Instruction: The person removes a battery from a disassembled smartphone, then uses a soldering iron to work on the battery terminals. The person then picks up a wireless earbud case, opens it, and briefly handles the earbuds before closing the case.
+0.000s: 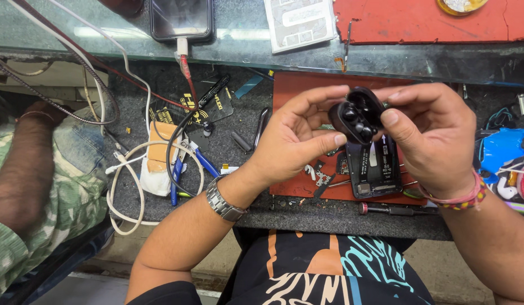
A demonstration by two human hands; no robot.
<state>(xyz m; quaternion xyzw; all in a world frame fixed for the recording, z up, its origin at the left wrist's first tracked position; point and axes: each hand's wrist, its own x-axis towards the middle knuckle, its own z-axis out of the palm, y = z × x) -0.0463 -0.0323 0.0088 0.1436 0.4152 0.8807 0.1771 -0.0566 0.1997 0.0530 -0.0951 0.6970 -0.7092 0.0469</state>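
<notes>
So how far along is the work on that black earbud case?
Done: the black earbud case is open, earbuds seated inside. In hand: the left hand and right hand hold it above the red mat. Left: an opened phone lies back-off on the mat, with small loose parts and a screwdriver nearby.

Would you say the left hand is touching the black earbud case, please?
Touching. The head view shows the left hand with its thumb and fingers pressed against the black earbud case; the right hand holds its other side above the red mat.
</notes>
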